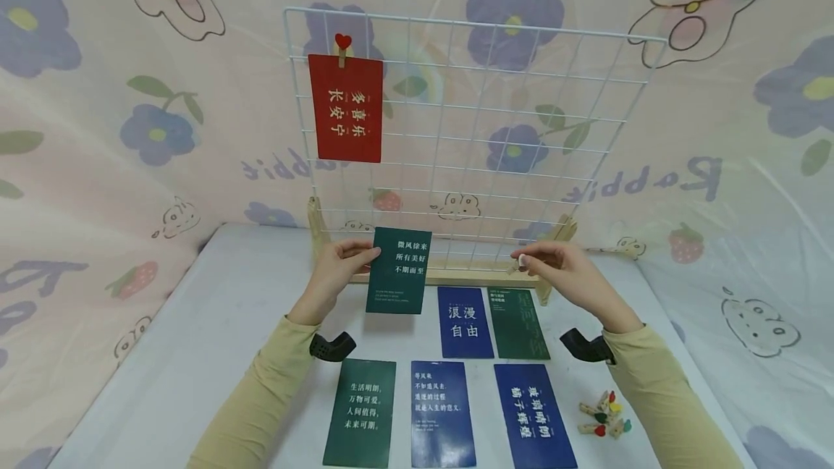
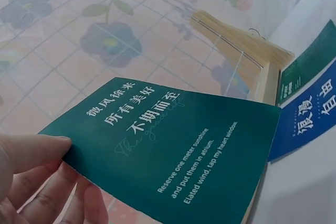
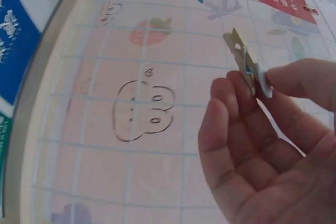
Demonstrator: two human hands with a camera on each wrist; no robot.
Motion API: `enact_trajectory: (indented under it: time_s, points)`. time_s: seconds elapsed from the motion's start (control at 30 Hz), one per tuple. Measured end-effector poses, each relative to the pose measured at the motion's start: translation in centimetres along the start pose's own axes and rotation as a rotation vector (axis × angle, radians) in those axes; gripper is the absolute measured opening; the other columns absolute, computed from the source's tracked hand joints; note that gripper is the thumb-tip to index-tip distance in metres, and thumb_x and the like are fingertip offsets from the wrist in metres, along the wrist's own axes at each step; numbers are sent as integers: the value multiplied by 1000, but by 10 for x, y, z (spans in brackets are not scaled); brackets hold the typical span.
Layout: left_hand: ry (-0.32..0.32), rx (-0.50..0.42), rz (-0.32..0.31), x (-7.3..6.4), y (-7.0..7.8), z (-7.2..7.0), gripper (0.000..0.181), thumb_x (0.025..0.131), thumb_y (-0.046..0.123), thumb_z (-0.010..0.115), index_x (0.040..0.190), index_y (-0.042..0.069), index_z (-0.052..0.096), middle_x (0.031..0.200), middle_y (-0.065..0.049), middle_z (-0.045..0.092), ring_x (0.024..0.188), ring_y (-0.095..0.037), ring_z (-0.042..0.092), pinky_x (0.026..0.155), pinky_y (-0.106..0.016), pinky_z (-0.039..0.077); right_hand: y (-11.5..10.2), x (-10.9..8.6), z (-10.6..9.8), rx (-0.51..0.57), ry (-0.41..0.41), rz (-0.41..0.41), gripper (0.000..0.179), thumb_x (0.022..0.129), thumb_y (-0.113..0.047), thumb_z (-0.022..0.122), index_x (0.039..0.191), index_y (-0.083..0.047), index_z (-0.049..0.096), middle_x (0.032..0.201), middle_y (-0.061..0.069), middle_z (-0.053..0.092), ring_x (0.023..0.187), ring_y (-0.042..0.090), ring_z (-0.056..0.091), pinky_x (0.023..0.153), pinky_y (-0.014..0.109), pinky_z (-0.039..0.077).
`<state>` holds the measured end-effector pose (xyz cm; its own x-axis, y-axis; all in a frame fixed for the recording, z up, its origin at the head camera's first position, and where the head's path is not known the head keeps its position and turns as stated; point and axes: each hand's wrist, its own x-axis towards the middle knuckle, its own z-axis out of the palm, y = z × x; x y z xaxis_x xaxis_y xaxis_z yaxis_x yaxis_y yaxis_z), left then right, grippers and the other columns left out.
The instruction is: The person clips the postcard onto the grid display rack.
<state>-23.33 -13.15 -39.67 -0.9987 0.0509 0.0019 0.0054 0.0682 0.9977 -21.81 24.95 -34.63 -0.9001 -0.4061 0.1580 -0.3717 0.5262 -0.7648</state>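
Observation:
My left hand [image 1: 337, 266] pinches a dark green card [image 1: 399, 273] by its left edge, holding it up in front of the grid's lower part. White lettering covers the card's face, which fills much of the left wrist view. In my right hand [image 1: 565, 273] is a small wooden clothespin [image 3: 244, 64] with a white piece on it, pinched between thumb and fingers near the grid's lower right. A white wire grid [image 1: 508, 121] stands behind both hands. On its upper left hangs a red card [image 1: 348, 111], held by a clothespin with a red heart [image 1: 342, 49].
Blue cards [image 1: 465, 323] and green cards [image 1: 360, 415] lie in two rows on the white table [image 1: 195, 353]. Several clothespins with coloured tops [image 1: 604, 415] are heaped at the right. Wooden feet [image 1: 318, 226] support the grid before a patterned cloth [image 1: 163, 187].

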Motion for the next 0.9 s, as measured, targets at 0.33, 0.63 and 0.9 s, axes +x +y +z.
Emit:
enact_trajectory:
  time_s: [0.33, 0.63, 0.9]
  points:
    - [21, 23, 88, 3, 18, 3, 32, 90, 23, 69, 114, 2, 66, 106, -12, 68, 91, -22, 63, 88, -39, 52, -16, 21, -5, 16, -10, -115, 28, 100, -13, 53, 123, 0, 61, 110, 13, 65, 91, 15, 64, 81, 24, 53]
    - [28, 4, 144, 6, 41, 8, 32, 91, 22, 68, 115, 2, 66, 106, -11, 68, 92, -21, 63, 83, -29, 53, -35, 41, -9, 18, 37, -91, 29, 94, -20, 64, 116, -2, 64, 103, 11, 67, 91, 19, 66, 77, 22, 53]
    - [53, -11, 206, 9, 65, 12, 29, 90, 19, 69, 113, 1, 66, 104, -10, 68, 89, -19, 62, 80, -28, 53, -54, 51, -11, -30, 79, -111, 27, 93, -20, 65, 112, -1, 67, 105, 10, 68, 89, 15, 65, 74, 23, 53]
